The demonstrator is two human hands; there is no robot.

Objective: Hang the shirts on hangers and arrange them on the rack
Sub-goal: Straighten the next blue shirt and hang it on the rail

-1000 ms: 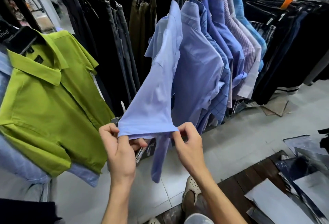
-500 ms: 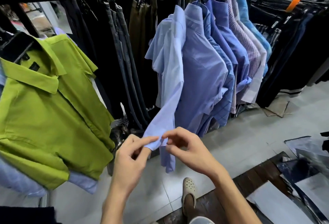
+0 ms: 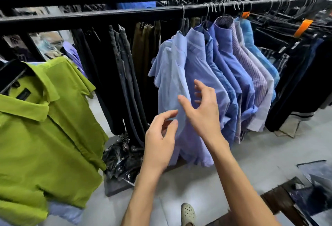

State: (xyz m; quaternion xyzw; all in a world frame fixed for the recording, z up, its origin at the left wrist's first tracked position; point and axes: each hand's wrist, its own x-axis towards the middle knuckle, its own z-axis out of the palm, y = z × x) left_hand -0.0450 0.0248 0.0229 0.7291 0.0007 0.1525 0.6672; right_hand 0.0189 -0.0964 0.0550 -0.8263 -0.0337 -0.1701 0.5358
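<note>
Hands hold nothing: my left hand [image 3: 159, 141] and right hand [image 3: 202, 110] hover relaxed beside the pale blue shirt [image 3: 170, 82], hung on the rack [image 3: 107, 16] for straightening.

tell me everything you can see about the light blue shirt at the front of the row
The light blue shirt looks like thin woven cloth with a collar. It hangs from the black rack on a metal hanger hook, at the left end of the row of blue shirts, pressed against the next one. Its sleeve hangs straight down. Both hands, left and right, hover open before it, holding nothing.
</note>
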